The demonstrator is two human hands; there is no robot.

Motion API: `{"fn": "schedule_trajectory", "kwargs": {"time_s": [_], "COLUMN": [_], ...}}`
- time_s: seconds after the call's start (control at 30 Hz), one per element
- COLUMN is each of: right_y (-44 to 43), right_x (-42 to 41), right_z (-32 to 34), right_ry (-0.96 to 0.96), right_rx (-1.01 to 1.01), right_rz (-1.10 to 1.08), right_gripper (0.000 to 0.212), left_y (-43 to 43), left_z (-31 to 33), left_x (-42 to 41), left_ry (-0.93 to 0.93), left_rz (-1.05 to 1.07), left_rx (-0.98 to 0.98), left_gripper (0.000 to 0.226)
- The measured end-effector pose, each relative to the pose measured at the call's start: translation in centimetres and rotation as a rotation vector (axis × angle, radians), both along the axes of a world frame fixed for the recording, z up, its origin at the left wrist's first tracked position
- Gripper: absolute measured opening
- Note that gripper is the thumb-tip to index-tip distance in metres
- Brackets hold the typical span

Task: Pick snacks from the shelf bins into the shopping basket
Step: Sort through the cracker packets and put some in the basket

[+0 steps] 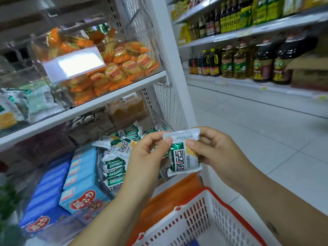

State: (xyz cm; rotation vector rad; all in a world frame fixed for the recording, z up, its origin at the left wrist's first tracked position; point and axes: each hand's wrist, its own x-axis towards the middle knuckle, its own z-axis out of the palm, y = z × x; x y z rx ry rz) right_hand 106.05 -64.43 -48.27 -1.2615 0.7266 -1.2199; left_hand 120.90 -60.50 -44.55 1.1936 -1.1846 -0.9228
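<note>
A small white and green snack packet (182,153) hangs upright between both hands, just above the far rim of the shopping basket (229,205). My left hand (147,155) pinches its upper left corner. My right hand (213,148) pinches its right edge with thumb and fingers. Behind my left hand a clear bin (115,157) on the lower shelf holds several packets of the same kind. The basket is white mesh with a red rim, and its floor is mostly hidden by the frame edge.
An upper clear bin (110,71) holds several orange packets behind a white price tag. Blue snack boxes (79,190) lie left of the green packets. A white shelf post (175,68) stands to the right, with tiled aisle floor (266,139) and oil bottles (239,63) beyond.
</note>
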Motion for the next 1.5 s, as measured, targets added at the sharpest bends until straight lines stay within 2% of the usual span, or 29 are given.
{"fn": "schedule_trajectory", "kwargs": {"time_s": [0.17,0.37,0.5,0.63,0.87,1.0,1.17,1.27,1.3,1.4,1.43,1.5], "right_y": [-0.3,-0.2,0.3,0.2,-0.2,-0.3,-0.3,-0.1,0.0,0.4,0.6,0.9], "right_x": [-0.5,-0.3,0.4,0.3,0.5,0.5,-0.5,-0.8,-0.8,-0.5,-0.4,0.0], "right_z": [-0.1,-0.2,-0.3,-0.2,-0.6,-0.8,-0.1,0.5,0.6,0.4,0.3,0.1], "right_ry": [0.079,-0.067,-0.08,-0.093,-0.134,-0.186,-0.056,0.024,0.039,0.147,0.204,0.305], "right_rx": [-0.031,0.081,0.066,0.064,0.154,0.233,0.094,-0.032,-0.078,-0.25,-0.3,-0.374], "right_rz": [-0.097,-0.169,-0.198,-0.227,-0.202,-0.139,-0.087,-0.138,-0.158,-0.156,-0.134,-0.082], "right_gripper": [0.011,0.009,0.011,0.012,0.012,0.022,0.018,0.012,0.012,0.024,0.028,0.033], "left_y": [-0.6,1.3,1.8,1.1,0.6,0.7,0.7,0.6,0.5,0.1,0.0,0.0], "left_z": [0.6,-1.7,-2.6,-2.9,-3.0,-2.9,-2.7,-2.3,-2.1,-1.2,-1.1,-0.9], "left_x": [-0.5,-1.2,-2.3,-1.8,-1.4,-0.9,0.0,0.9,1.1,1.8,2.1,2.4], "left_ry": [0.124,0.106,0.215,0.13,-0.051,-0.103,-0.119,-0.202,-0.117,0.296,0.353,0.395], "left_rz": [-0.083,-0.129,-0.122,-0.084,-0.089,-0.1,-0.078,-0.01,-0.026,-0.179,-0.21,-0.228], "left_rx": [0.156,0.309,0.315,0.24,0.0,-0.069,-0.058,0.025,0.105,0.391,0.44,0.459], "left_gripper": [0.017,0.051,0.027,0.014,0.02,0.026,0.022,0.007,0.009,0.041,0.049,0.048]}}
